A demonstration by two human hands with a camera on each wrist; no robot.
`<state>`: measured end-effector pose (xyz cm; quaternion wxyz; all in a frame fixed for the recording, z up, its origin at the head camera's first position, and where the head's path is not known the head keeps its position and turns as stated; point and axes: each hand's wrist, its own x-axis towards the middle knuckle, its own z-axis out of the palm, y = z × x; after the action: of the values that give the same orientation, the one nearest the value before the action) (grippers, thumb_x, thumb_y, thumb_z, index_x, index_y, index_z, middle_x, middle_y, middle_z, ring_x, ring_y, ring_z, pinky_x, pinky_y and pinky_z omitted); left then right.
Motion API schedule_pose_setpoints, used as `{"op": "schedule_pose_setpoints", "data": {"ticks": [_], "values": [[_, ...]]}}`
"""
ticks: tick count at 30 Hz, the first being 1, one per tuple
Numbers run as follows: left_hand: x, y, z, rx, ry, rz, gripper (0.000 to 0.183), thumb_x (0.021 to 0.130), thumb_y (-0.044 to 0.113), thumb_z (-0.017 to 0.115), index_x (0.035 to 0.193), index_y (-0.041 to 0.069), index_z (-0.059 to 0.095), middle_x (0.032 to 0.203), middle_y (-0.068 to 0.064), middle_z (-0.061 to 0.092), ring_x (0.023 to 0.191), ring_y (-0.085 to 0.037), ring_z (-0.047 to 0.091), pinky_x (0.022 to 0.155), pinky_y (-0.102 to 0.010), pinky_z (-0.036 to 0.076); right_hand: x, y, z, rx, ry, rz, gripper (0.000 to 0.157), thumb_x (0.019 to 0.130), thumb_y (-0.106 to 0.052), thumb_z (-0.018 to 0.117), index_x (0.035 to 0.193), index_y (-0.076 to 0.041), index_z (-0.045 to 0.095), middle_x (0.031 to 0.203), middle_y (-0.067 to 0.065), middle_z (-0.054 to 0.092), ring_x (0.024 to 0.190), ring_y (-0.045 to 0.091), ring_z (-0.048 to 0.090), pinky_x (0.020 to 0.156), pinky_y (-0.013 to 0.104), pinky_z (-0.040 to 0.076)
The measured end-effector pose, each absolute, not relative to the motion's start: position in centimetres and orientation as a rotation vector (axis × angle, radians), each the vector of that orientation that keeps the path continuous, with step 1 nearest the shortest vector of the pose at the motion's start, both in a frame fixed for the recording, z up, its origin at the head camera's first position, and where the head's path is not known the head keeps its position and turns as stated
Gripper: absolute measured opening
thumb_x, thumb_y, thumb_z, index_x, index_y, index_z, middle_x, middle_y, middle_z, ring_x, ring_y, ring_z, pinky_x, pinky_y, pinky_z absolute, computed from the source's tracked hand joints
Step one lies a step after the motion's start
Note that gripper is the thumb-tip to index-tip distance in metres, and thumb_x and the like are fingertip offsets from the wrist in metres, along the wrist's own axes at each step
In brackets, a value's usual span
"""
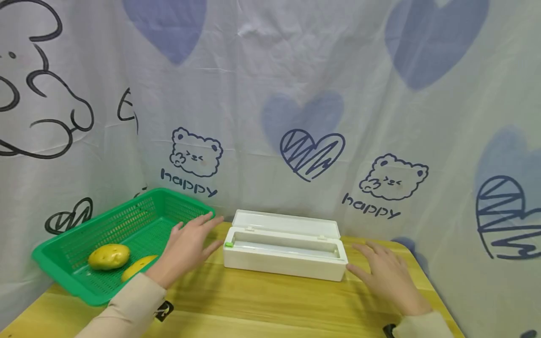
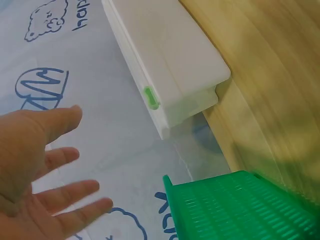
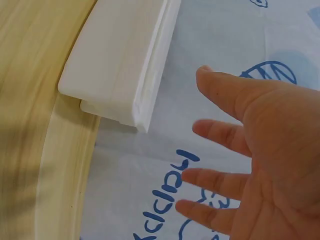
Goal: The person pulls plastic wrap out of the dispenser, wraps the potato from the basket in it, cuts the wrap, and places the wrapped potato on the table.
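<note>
A long white plastic box (image 1: 285, 264) with a raised lid (image 1: 285, 223) stands toward the table's far side, and a pale roll-like piece (image 1: 283, 248) lies inside. The box looks like a cling film dispenser. A small green tab (image 2: 151, 97) sits at its left end. My left hand (image 1: 186, 249) is held off that end, near the basket, its fingers spread and holding nothing. Off the right end, my right hand (image 1: 386, 277) has its fingers extended, also holding nothing. Both wrist views show a gap between hand and box (image 3: 112, 55).
At the left is a green perforated basket (image 1: 122, 206) with two yellow potatoes (image 1: 109, 257) visible inside; my left forearm partly covers it. The wooden table (image 1: 270, 300) extends in front of the box. A printed white curtain (image 1: 253, 108) hangs close behind.
</note>
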<state>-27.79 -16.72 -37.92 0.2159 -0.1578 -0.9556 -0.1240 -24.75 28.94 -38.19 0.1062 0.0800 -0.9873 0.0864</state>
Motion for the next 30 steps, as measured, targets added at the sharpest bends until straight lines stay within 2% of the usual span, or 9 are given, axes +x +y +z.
{"op": "schedule_pose_setpoints", "data": {"ticks": [6, 9, 13, 17, 21, 27, 30], "values": [[-30.0, -16.2, -38.1, -0.497, -2.643, -0.373, 0.036, 0.094, 0.026, 0.084, 0.128, 0.015, 0.077, 0.135, -0.011, 0.075, 0.126, -0.037, 0.069, 0.099, -0.066, 0.053, -26.0, 28.8, -38.2, 0.290, -2.905, 0.275, 0.043, 0.102, -0.042, 0.071, 0.138, -0.017, 0.072, 0.149, 0.026, 0.062, 0.134, 0.055, 0.058, 0.108, 0.080, 0.040], [-31.0, -15.9, -38.1, -0.531, -2.672, -0.380, 0.030, 0.092, 0.024, 0.086, 0.119, 0.015, 0.080, 0.128, -0.009, 0.077, 0.119, -0.035, 0.071, 0.093, -0.062, 0.055, -26.8, 28.7, -38.2, 0.309, -2.887, 0.271, 0.036, 0.101, -0.037, 0.074, 0.130, -0.016, 0.076, 0.142, 0.023, 0.067, 0.130, 0.050, 0.062, 0.105, 0.076, 0.045], [-32.4, -15.5, -38.2, -0.574, -2.693, -0.372, 0.024, 0.089, 0.021, 0.088, 0.112, 0.015, 0.083, 0.118, -0.006, 0.078, 0.110, -0.030, 0.073, 0.083, -0.053, 0.056, -28.1, 28.7, -38.2, 0.359, -2.853, 0.261, 0.026, 0.097, -0.031, 0.080, 0.118, -0.016, 0.081, 0.125, 0.014, 0.076, 0.116, 0.041, 0.070, 0.098, 0.068, 0.054], [-33.8, -15.2, -38.1, -0.614, -2.713, -0.336, 0.019, 0.089, 0.019, 0.089, 0.107, 0.015, 0.084, 0.108, -0.003, 0.078, 0.103, -0.028, 0.074, 0.076, -0.047, 0.054, -29.3, 28.6, -38.2, 0.405, -2.835, 0.255, 0.019, 0.093, -0.025, 0.084, 0.110, -0.016, 0.083, 0.112, 0.009, 0.078, 0.104, 0.034, 0.072, 0.091, 0.059, 0.059], [-35.1, -14.7, -38.1, -0.658, -2.753, -0.334, 0.015, 0.090, 0.018, 0.088, 0.104, 0.016, 0.084, 0.107, -0.001, 0.079, 0.105, -0.029, 0.073, 0.078, -0.049, 0.055, -30.5, 28.2, -38.0, 0.441, -2.853, 0.242, 0.016, 0.092, -0.023, 0.085, 0.106, -0.016, 0.084, 0.103, 0.005, 0.076, 0.096, 0.028, 0.070, 0.083, 0.052, 0.060], [-36.1, -14.2, -38.7, -0.692, -2.808, -0.365, 0.010, 0.090, 0.015, 0.087, 0.099, 0.016, 0.084, 0.106, -0.002, 0.079, 0.106, -0.028, 0.071, 0.083, -0.052, 0.056, -32.3, 27.3, -38.3, 0.463, -2.925, 0.243, 0.012, 0.089, -0.020, 0.088, 0.100, -0.017, 0.084, 0.099, 0.004, 0.076, 0.096, 0.026, 0.070, 0.090, 0.051, 0.059], [-36.4, -14.0, -39.1, -0.704, -2.825, -0.357, 0.009, 0.090, 0.014, 0.087, 0.098, 0.016, 0.085, 0.106, -0.005, 0.079, 0.104, -0.028, 0.071, 0.083, -0.052, 0.057, -33.2, 27.0, -39.1, 0.450, -2.961, 0.232, 0.011, 0.087, -0.020, 0.089, 0.096, -0.018, 0.084, 0.098, 0.003, 0.076, 0.092, 0.023, 0.069, 0.088, 0.047, 0.059]]}}
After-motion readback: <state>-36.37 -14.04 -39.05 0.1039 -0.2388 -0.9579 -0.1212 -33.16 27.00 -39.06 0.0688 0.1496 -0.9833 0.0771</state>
